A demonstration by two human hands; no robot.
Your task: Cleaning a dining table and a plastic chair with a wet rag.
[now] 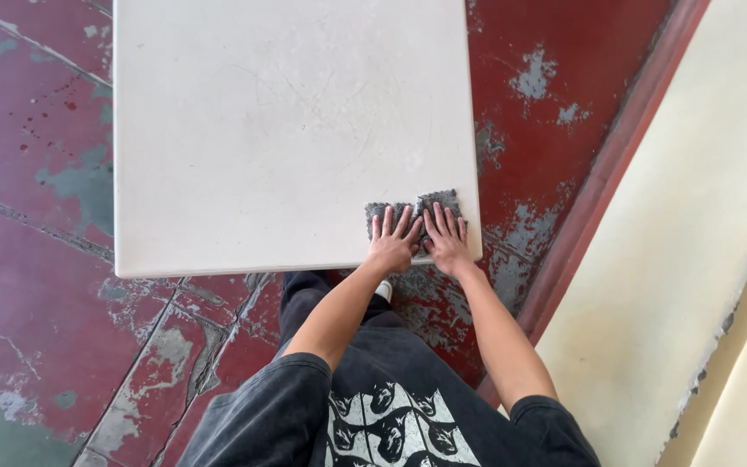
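Thing: small grey cloth [415, 210], fuzzy with a zigzag-cut edge, lying flat on the white tabletop [287, 130] near the corner closest to the body, on the right-hand side.
Left hand [392, 245]: palm down, fingers spread and straight, pressed on the cloth's left half; nothing gripped, only held down.
Right hand [448, 242]: same pose, flat and open on the cloth's right half, just beside the left hand, thumbs nearly touching.
Handling: likely light, soft and limp; probably slides readily over the smooth tabletop under flat palms; not fragile. Best taken by pinching an edge or a far corner, or moved by pressing from above as now.
Long axis: left to right, roughly parallel to the near tabletop edge, right end tilted slightly away from the body.
Pointing: no clear front; far edge faces the tabletop's middle.
Surroundings: worn red painted floor [36, 303] with grey patches below; pale wall [693, 259] to the right.
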